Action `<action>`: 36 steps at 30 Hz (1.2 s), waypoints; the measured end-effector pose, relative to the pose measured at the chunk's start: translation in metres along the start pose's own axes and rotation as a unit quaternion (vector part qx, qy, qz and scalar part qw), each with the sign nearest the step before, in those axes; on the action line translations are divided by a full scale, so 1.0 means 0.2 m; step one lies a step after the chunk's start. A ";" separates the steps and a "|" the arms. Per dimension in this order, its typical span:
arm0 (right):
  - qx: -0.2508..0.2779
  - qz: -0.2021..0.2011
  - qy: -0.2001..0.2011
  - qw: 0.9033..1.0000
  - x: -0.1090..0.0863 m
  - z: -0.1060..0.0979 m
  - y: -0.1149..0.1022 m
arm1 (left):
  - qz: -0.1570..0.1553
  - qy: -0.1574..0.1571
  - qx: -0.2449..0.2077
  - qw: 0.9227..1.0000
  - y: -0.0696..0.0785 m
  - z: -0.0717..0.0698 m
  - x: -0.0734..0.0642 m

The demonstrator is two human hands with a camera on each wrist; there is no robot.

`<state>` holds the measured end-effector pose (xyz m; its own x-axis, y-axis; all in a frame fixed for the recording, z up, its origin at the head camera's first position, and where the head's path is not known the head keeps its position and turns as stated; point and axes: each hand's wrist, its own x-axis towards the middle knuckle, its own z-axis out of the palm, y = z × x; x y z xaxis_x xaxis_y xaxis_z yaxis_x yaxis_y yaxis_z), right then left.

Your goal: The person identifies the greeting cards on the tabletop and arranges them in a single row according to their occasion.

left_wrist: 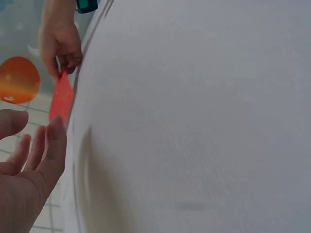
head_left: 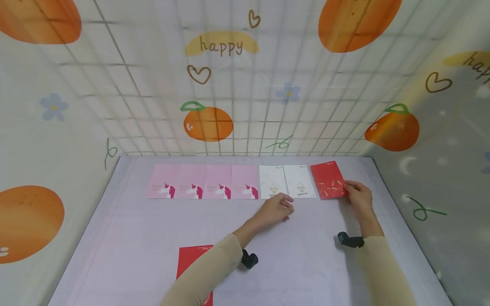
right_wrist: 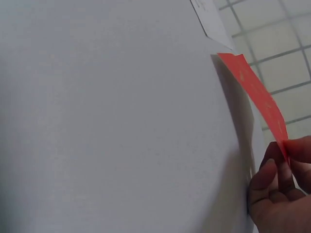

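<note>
My right hand (head_left: pixel 360 199) pinches the right edge of a red envelope (head_left: pixel 327 180) with gold print, which is tilted at the right end of a row. In the right wrist view the envelope (right_wrist: pixel 257 92) slants above the table, its shadow beneath it. My left hand (head_left: pixel 273 209) hovers near the lower edge of the white envelopes, fingers loosely bent and holding nothing. Two white envelopes (head_left: pixel 300 180) with a gold diamond print lie side by side, left of the red one. Further left lie several pink envelopes (head_left: pixel 218 180) with unicorn prints.
Another red envelope (head_left: pixel 191 257) lies at the table's front, partly hidden under my left sleeve (head_left: pixel 208 272). The white-covered table (head_left: pixel 298 263) ends at a wire grid (head_left: pixel 249 93) behind a printed curtain. Curtains also hang at both sides.
</note>
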<state>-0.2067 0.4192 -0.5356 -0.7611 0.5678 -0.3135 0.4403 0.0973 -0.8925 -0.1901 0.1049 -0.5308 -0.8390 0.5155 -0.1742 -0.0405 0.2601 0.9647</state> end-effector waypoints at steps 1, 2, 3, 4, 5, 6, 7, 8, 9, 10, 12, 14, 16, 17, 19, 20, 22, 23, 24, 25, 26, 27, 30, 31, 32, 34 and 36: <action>0.000 -0.002 0.000 1.000 0.00 0.00 0.00 | 0.005 -0.005 0.005 1.000 0.00 -0.02 -0.03; -0.001 -0.004 0.000 1.000 0.00 0.00 0.00 | 0.009 -0.009 0.009 1.000 -0.01 -0.05 -0.05; -0.001 -0.006 0.000 1.000 0.00 0.00 0.00 | 0.012 -0.012 0.010 1.000 -0.01 -0.07 -0.08; -0.003 -0.009 0.000 1.000 0.00 0.01 0.00 | 0.016 -0.014 0.012 1.000 -0.03 -0.10 -0.10; -0.004 -0.009 0.000 1.000 0.00 0.01 0.00 | 0.020 -0.015 0.014 1.000 -0.04 -0.12 -0.13; -0.006 -0.013 0.001 1.000 0.00 0.01 0.00 | 0.022 -0.016 0.018 0.999 -0.05 -0.15 -0.16; -0.010 -0.013 0.003 1.000 0.00 0.01 0.00 | 0.026 -0.017 0.023 0.999 -0.06 -0.17 -0.19; -0.014 -0.011 0.005 1.000 0.00 0.01 0.00 | 0.026 -0.017 0.031 0.999 -0.06 -0.20 -0.22; -0.018 -0.011 0.007 1.000 0.00 0.02 0.00 | 0.028 -0.018 0.039 0.999 -0.07 -0.23 -0.26; -0.022 -0.012 0.009 1.000 -0.01 0.02 0.00 | 0.029 -0.018 0.050 0.998 -0.07 -0.26 -0.30; -0.032 -0.010 0.012 0.999 -0.01 0.02 0.00 | 0.024 -0.017 0.071 0.997 -0.07 -0.32 -0.38; -0.040 -0.010 0.015 0.999 -0.01 0.03 0.01 | 0.022 -0.013 0.090 0.996 -0.08 -0.38 -0.45; -0.047 -0.014 0.018 0.999 -0.01 0.03 0.01 | 0.021 -0.003 0.106 0.994 -0.09 -0.44 -0.51; -0.051 -0.014 0.020 0.998 -0.02 0.04 0.01 | 0.020 0.003 0.111 0.994 -0.10 -0.47 -0.54; -0.056 -0.018 0.024 0.998 -0.02 0.04 0.01 | 0.019 0.016 0.119 0.993 -0.12 -0.52 -0.59; -0.058 -0.021 0.026 0.998 -0.02 0.04 0.01 | 0.016 0.023 0.123 0.992 -0.13 -0.55 -0.62; -0.062 -0.025 0.032 0.997 -0.02 0.05 0.01 | 0.009 0.036 0.129 0.991 -0.15 -0.59 -0.67; -0.066 -0.028 0.035 0.997 -0.02 0.05 0.01 | 0.006 0.043 0.130 0.991 -0.16 -0.61 -0.69; -0.070 -0.032 0.037 0.996 -0.02 0.05 0.02 | 0.002 0.049 0.132 0.990 -0.17 -0.63 -0.71; -0.074 -0.035 0.040 0.996 -0.02 0.05 0.02 | -0.003 0.054 0.134 0.990 -0.17 -0.64 -0.73; -0.078 -0.038 0.043 0.995 -0.02 0.05 0.02 | -0.004 0.059 0.136 0.989 -0.18 -0.66 -0.75; -0.082 -0.040 0.045 0.995 -0.03 0.05 0.02 | -0.006 0.064 0.137 0.988 -0.18 -0.67 -0.77; -0.098 -0.046 0.048 0.993 -0.04 0.05 0.02 | -0.012 0.075 0.141 0.987 -0.20 -0.70 -0.82; -0.104 -0.046 0.049 0.992 -0.04 0.04 0.02 | -0.014 0.079 0.143 0.987 -0.21 -0.71 -0.83; -0.113 -0.047 0.050 0.991 -0.04 0.04 0.02 | -0.015 0.082 0.145 0.986 -0.21 -0.72 -0.84; -0.125 -0.050 0.052 0.990 -0.05 0.04 0.02 | -0.019 0.089 0.148 0.985 -0.22 -0.74 -0.87; -0.135 -0.050 0.052 0.988 -0.06 0.03 0.02 | -0.024 0.096 0.149 0.984 -0.22 -0.75 -0.89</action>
<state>-0.1987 0.4072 -0.5375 -0.7601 0.6245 -0.1799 0.4869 0.3639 -0.7940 -0.1204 -0.1212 -0.5123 -0.9283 0.3401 -0.1502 0.0539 0.5229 0.8507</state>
